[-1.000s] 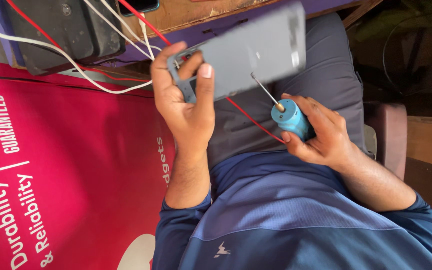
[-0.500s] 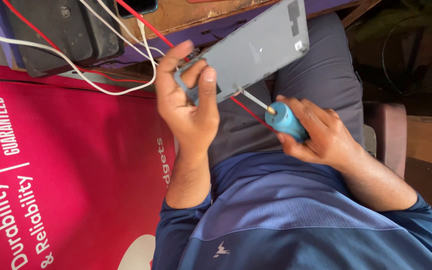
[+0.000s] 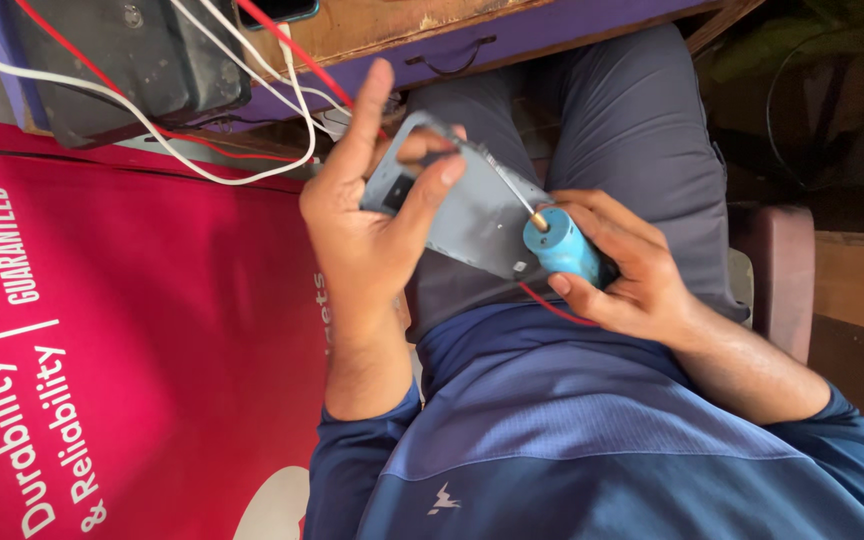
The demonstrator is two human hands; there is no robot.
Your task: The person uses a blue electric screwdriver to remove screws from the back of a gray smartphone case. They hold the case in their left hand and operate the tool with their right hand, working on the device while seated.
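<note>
Left hand clasps the grey phone back panel over the lap (unsupported); right hand grips the blue-handled screwdriver, whose tip could slip and scratch it

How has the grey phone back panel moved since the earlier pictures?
Yes. The grey panel, held in the left hand, has swung down from the purple drawer front toward the lap.
</note>
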